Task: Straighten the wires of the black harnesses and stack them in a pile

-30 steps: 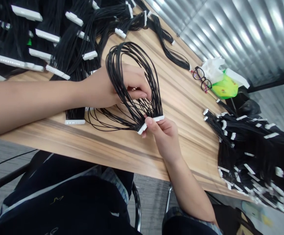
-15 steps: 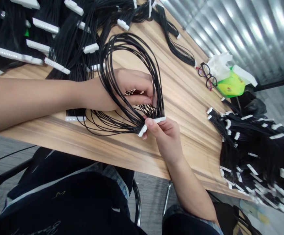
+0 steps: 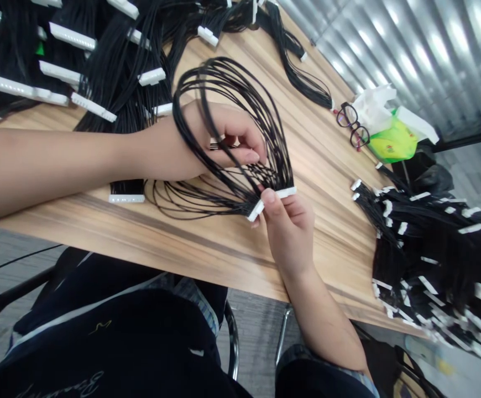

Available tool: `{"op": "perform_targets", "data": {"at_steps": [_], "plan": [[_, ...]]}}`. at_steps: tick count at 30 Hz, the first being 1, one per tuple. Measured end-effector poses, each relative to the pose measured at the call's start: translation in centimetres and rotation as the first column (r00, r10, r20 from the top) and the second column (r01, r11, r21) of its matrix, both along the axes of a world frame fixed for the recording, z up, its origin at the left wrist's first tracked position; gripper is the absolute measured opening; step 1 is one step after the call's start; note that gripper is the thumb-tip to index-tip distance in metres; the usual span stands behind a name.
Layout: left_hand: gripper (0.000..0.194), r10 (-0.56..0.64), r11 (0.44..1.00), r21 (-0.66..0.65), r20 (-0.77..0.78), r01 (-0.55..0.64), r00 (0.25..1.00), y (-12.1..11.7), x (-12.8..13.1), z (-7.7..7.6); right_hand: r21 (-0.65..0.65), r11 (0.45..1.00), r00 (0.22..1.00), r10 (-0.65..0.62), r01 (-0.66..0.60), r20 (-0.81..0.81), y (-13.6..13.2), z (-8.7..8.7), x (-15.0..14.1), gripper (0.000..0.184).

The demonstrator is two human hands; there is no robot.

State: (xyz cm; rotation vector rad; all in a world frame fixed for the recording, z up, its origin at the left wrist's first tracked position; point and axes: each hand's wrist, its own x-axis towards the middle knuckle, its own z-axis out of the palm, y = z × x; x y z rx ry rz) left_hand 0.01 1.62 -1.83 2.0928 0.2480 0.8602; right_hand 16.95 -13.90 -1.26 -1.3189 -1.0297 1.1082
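A wire harness (image 3: 280,119) of thin black wires arcs up in a wide loop above the table. Its wires end in a white connector (image 3: 286,192), and a second white end piece (image 3: 256,211) angles off at its left; whether the two are one part is hidden by my thumb. My right hand (image 3: 288,226) pinches the white connector between thumb and fingers. Through the loop reaches my left hand (image 3: 228,138), its fingers curled and thumb near the index finger, closed on some of the wires just behind the connector. Several wires cross over the back of this hand.
More black harnesses with white connectors (image 3: 94,106) are heaped at the back left. Another large pile of harnesses (image 3: 431,243) lies at the right. Glasses (image 3: 352,126) and a green packet (image 3: 393,141) sit at the far right edge, near a corrugated metal wall (image 3: 423,44).
My right hand has shifted right and slightly up with the connector. The wire loop has moved right along with it, and some wires now swing across my left hand.
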Motion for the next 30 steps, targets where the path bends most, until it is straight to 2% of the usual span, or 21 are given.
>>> {"op": "perform_targets", "data": {"at_steps": [3, 6, 13, 16, 18, 19, 21, 23, 26, 30], "plan": [[0.026, 0.11, 0.993, -0.019, -0.094, -0.112, 0.989, 0.1, -0.3, 0.2, 0.09, 0.982, 0.984, -0.169, 0.164, 0.057, 0.1, -0.1, 0.2, 0.027], [0.031, 0.24, 0.971, 0.037, -0.172, -0.237, 0.956, -0.2, -0.6, 0.5, 0.171, 0.945, 0.948, -0.299, 0.279, 0.106, 0.4, 0.1, 0.5, 0.029], [0.034, 0.465, 0.874, 0.266, -0.215, -0.407, 0.859, -1.7, -0.8, 1.2, 0.211, 0.896, 0.886, -0.427, 0.39, 0.178, 0.7, 0.0, 0.6, 0.032], [0.033, 0.534, 0.77, 0.472, -0.108, -0.429, 0.839, -2.0, -0.9, 1.3, 0.218, 0.889, 0.875, -0.444, 0.402, 0.194, 0.7, -0.2, 0.5, 0.033], [0.033, 0.53, 0.679, 0.598, 0.001, -0.425, 0.848, -2.1, -0.9, 1.5, 0.207, 0.9, 0.883, -0.422, 0.383, 0.203, 0.7, -0.3, 0.4, 0.034], [0.029, 0.506, 0.654, 0.637, 0.032, -0.408, 0.862, -2.2, -0.8, 1.6, 0.201, 0.908, 0.893, -0.406, 0.369, 0.194, 0.7, -0.3, 0.3, 0.033], [0.029, 0.439, 0.655, 0.67, 0.039, -0.35, 0.898, -2.4, -0.7, 2.0, 0.186, 0.921, 0.914, -0.373, 0.343, 0.159, 0.5, -0.5, 0.1, 0.03], [0.04, 0.384, 0.695, 0.66, -0.009, -0.283, 0.923, -2.5, -0.5, 2.3, 0.162, 0.931, 0.927, -0.349, 0.327, 0.137, 0.4, -0.6, 0.0, 0.029], [0.039, 0.357, 0.741, 0.634, -0.092, -0.222, 0.929, -2.5, -0.4, 2.5, 0.122, 0.942, 0.933, -0.328, 0.313, 0.145, 0.3, -0.7, -0.2, 0.029], [0.036, 0.364, 0.715, 0.667, -0.099, -0.21, 0.926, -2.2, -0.5, 2.3, 0.109, 0.947, 0.941, -0.314, 0.302, 0.126, 0.3, -0.7, -0.1, 0.028]]}}
